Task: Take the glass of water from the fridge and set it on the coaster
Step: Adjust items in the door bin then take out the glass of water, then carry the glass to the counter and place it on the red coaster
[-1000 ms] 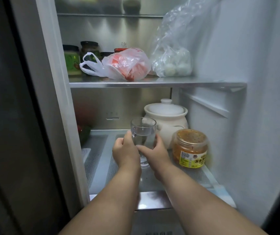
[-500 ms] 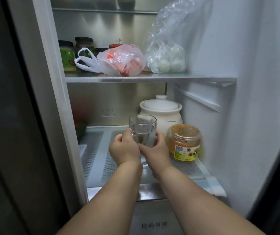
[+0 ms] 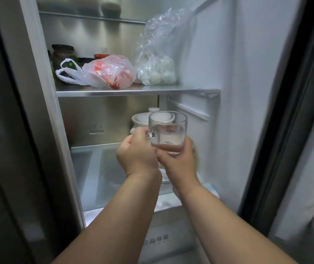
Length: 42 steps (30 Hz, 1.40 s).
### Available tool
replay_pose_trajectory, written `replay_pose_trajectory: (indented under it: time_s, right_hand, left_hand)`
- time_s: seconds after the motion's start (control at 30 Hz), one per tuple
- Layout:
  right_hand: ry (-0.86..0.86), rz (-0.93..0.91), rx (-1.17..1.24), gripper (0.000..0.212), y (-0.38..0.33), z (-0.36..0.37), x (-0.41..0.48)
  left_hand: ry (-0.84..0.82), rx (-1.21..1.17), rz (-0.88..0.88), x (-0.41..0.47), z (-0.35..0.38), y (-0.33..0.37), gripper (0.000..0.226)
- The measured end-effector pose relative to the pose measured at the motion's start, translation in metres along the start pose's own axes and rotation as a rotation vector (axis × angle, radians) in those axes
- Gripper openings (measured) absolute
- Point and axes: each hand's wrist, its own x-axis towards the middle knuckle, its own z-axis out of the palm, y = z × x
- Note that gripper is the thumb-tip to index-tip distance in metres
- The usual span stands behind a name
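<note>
Glass of water (image 3: 167, 133) is off the lower shelf (image 3: 102, 174), upright, level to avoid spill. Left hand (image 3: 137, 154) fingers curled on the handle, right hand (image 3: 178, 163) fingers wrapped under the base for support. Coaster not in view.

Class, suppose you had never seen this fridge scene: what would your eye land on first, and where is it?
First, the glass of water at the centre, lifted clear of the lower shelf and held by both hands: the left hand at its handle, the right hand under its base. Next, on the upper shelf, a red-and-white plastic bag lies beside a clear bag of white round items.
</note>
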Motion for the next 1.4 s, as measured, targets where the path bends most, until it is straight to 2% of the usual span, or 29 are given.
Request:
replay_pose_trajectory:
  time_s: [0.1,0.23,0.37,0.5,0.63,0.7,0.77,0.87,0.93,1.0,1.23,1.4]
  right_hand:
    - [0.069,-0.033,-0.031,0.062,-0.021,-0.007,-0.013]
    - [0.117,-0.063,-0.053,0.054,-0.055,-0.026,-0.036]
    - [0.154,-0.085,-0.121,0.054,-0.089,-0.052,-0.07]
    - [0.224,-0.108,-0.171,0.074,-0.107,-0.072,-0.105]
    - [0.338,-0.099,-0.193,0.066,-0.125,-0.099,-0.149]
    - [0.389,-0.09,-0.159,0.054,-0.134,-0.115,-0.169]
    - [0.471,-0.061,-0.114,0.048,-0.14,-0.133,-0.187]
    - [0.653,0.024,-0.08,0.062,-0.152,-0.16,-0.214]
    - [0.772,0.03,-0.074,0.04,-0.165,-0.175,-0.234]
    - [0.872,0.027,-0.059,0.042,-0.178,-0.191,-0.255]
    - [1.085,0.004,-0.198,0.041,-0.21,-0.243,-0.335]
    - [1.163,-0.058,-0.234,0.04,-0.229,-0.277,-0.398]
  left_hand:
    - [-0.074,-0.023,-0.067,-0.016,0.006,0.013,0.009]
    - [-0.154,0.003,-0.131,-0.046,0.011,0.033,0.007]
    - [-0.279,-0.024,-0.209,-0.081,0.014,0.05,0.019]
    - [-0.337,0.002,-0.305,-0.101,0.01,0.049,0.022]
    - [-0.469,0.036,-0.422,-0.135,0.006,0.049,0.029]
    - [-0.556,0.005,-0.484,-0.156,0.005,0.051,0.032]
    - [-0.631,-0.016,-0.558,-0.177,0.005,0.051,0.036]
    - [-0.736,-0.045,-0.656,-0.213,0.007,0.049,0.039]
    - [-0.811,-0.043,-0.713,-0.238,0.008,0.048,0.036]
    - [-0.869,-0.009,-0.765,-0.263,0.01,0.045,0.034]
    - [-1.046,0.048,-0.905,-0.357,0.012,0.031,0.042]
    - [-1.125,0.076,-0.995,-0.429,0.007,0.02,0.044]
